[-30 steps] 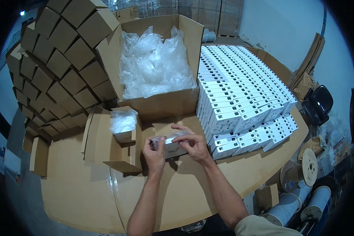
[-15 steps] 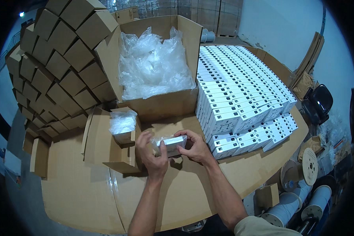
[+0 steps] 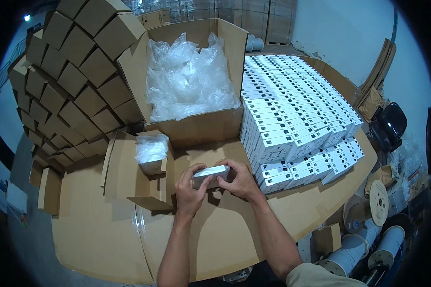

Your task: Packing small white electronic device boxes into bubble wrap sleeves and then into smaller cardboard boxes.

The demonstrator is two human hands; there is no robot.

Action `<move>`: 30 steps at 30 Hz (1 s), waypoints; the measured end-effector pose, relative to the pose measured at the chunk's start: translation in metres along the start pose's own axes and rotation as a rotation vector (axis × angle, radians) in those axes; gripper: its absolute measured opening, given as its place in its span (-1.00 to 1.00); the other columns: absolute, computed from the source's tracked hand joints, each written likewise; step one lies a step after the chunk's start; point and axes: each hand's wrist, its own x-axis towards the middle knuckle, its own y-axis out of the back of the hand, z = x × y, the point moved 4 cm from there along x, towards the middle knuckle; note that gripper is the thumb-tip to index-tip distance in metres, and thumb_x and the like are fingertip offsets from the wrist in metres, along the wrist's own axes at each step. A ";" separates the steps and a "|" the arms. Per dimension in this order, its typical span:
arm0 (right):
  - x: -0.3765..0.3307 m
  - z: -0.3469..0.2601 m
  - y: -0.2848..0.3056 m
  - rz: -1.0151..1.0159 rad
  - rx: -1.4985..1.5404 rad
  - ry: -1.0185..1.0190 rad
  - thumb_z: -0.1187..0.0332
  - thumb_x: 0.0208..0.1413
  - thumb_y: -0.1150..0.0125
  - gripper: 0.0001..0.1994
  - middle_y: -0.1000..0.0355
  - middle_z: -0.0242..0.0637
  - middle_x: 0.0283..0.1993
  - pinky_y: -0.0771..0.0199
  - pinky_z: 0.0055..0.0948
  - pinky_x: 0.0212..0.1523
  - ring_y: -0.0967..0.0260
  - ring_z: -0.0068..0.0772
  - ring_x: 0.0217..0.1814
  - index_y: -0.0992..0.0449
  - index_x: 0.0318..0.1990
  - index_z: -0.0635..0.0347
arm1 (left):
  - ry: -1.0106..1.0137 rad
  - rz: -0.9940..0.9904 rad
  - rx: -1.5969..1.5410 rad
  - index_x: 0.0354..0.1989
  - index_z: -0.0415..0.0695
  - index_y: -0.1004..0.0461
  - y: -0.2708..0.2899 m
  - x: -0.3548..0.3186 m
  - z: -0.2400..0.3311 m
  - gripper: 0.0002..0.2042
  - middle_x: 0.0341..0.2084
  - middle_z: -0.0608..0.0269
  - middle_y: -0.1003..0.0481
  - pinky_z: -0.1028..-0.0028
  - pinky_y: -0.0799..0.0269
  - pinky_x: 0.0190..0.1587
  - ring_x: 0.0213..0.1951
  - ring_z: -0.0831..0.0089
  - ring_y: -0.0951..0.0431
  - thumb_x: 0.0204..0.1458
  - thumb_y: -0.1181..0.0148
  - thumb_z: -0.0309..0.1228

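Note:
Between my two hands is a small white box [image 3: 209, 172] in clear plastic wrap, held above the cardboard-covered table. My left hand [image 3: 190, 190] grips its left end, thumb on the near side. My right hand [image 3: 238, 179] closes on the right end, thumb pressed to the near face. Just left of my hands stands an open carton [image 3: 151, 203] with plastic-wrapped items [image 3: 152, 147] at its far end. Behind my hands, a large open carton [image 3: 196, 125] holds a heap of clear plastic bags [image 3: 189, 79].
To the right, white boxes [image 3: 292, 119] are stacked in dense rows. Brown cartons [image 3: 76, 76] form a tall pile at the left, with one open carton [image 3: 49, 191] at the table's left edge. Cable spools [image 3: 345, 253] and a black chair [image 3: 389, 125] stand beyond the right edge.
My left fingers, raised and loose before, have closed round the left end of the white box. The plastic now lies tighter against it. My right hand has barely moved.

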 end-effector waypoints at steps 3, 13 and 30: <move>0.001 -0.005 0.002 -0.002 -0.140 0.078 0.44 -0.08 -0.27 -0.64 -0.51 -0.15 -0.15 -0.52 -0.36 -0.14 -0.50 -0.24 -0.16 -0.53 -0.06 0.30 | 0.079 -0.002 -0.191 -0.04 -0.21 -0.53 -0.004 0.000 -0.016 -0.64 -0.19 0.15 -0.59 0.41 -0.53 -0.05 -0.15 0.37 -0.61 -0.05 -0.44 -0.54; -0.005 -0.040 0.002 -0.089 -0.358 0.151 0.50 0.04 -0.19 -0.65 -0.47 -0.05 -0.01 -0.37 -0.12 0.13 -0.37 0.02 0.08 -0.47 0.03 0.29 | 0.310 -0.093 -0.341 -0.13 -0.21 -0.57 -0.004 0.000 -0.028 -0.72 -0.31 0.32 -0.60 0.49 -0.51 -0.22 -0.27 0.56 -0.55 0.00 -0.47 -0.44; 0.037 -0.059 -0.018 0.062 -0.285 0.205 0.53 0.21 -0.13 -0.79 -0.48 0.13 -0.28 -0.47 -0.09 -0.24 -0.49 0.20 -0.22 -0.36 -0.03 0.29 | -0.004 -0.237 0.466 0.38 -0.38 -0.05 0.002 -0.081 -0.005 -0.20 0.35 -0.19 -0.16 0.13 -0.09 0.39 0.39 -0.10 -0.11 0.05 -0.31 -0.25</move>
